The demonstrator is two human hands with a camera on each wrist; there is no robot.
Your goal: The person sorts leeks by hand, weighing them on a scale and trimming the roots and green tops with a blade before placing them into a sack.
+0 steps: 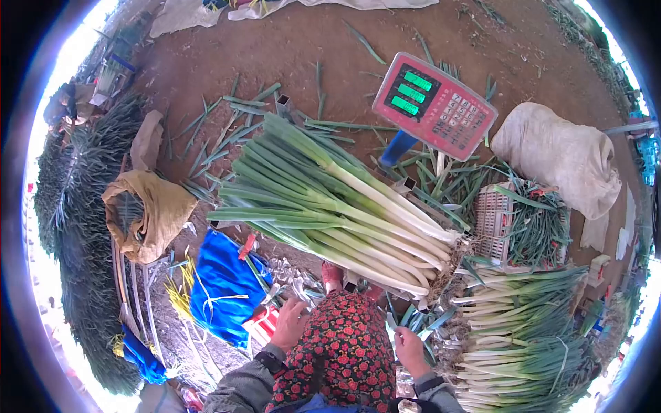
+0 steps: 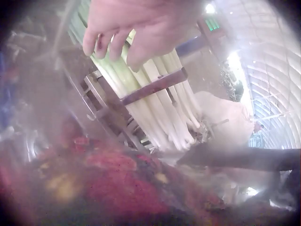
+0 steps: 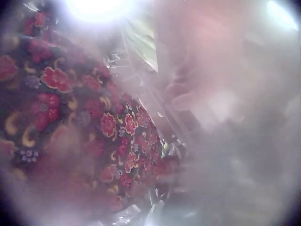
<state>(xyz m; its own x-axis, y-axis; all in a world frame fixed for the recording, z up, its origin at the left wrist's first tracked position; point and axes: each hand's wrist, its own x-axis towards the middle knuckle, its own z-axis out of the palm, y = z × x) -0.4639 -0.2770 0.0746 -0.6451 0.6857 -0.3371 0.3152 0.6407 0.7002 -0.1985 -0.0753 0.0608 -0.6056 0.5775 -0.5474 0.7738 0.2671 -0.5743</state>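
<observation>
A large bundle of leeks [image 1: 344, 213] lies on a metal frame beside a red scale display [image 1: 435, 107]. My left hand [image 1: 289, 325] is below the bundle, next to a red-and-white item [image 1: 261, 323], fingers loosely bent and holding nothing. In the left wrist view that hand [image 2: 141, 28] appears in front of the leeks [image 2: 157, 108]. My right hand [image 1: 411, 351], on the other side of the floral apron [image 1: 337, 344], has curled fingers round a pale, thin object [image 1: 391, 321] that I cannot identify. The right wrist view shows the hand [image 3: 202, 70] blurred.
More leeks [image 1: 516, 344] are stacked at the lower right, under a crate [image 1: 492, 224] of green leaves and a white sack [image 1: 558, 158]. To the left are a brown sack [image 1: 162, 213], blue cloth [image 1: 224, 282] and a long pile of leeks [image 1: 86, 241]. Leaf scraps litter the ground.
</observation>
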